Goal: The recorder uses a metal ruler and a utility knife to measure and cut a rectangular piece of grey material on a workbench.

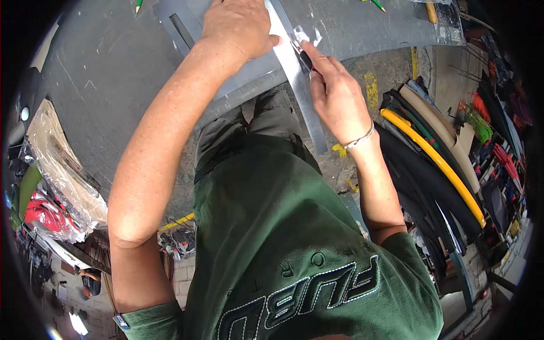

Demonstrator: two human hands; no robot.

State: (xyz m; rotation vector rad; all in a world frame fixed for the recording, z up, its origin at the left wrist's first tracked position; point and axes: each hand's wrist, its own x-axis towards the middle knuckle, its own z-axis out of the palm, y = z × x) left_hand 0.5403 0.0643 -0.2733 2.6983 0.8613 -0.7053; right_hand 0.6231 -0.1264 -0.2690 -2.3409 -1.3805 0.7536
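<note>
My left hand (237, 25) lies flat near the top edge, pressing on a grey sheet (187, 11), its thumb against a long metal straightedge (299, 85). Part of its fingers is cut off by the picture's edge. The straightedge runs beyond the table's near edge. Closed around a utility knife (306, 59) with a dark and red handle, my right hand (339, 93) is just right of the straightedge. The knife's tip is by the metal edge, next to small white scraps (309, 35). A narrow dark slot shows in the sheet left of my left hand.
The dark grey worktable (107, 73) curves around in front of me. Green pencils (378, 5) lie at its far side. To the right hang or lean rolls of dark material and a yellow tube (439, 164). Plastic-wrapped brown sheets (54, 147) stand at the left.
</note>
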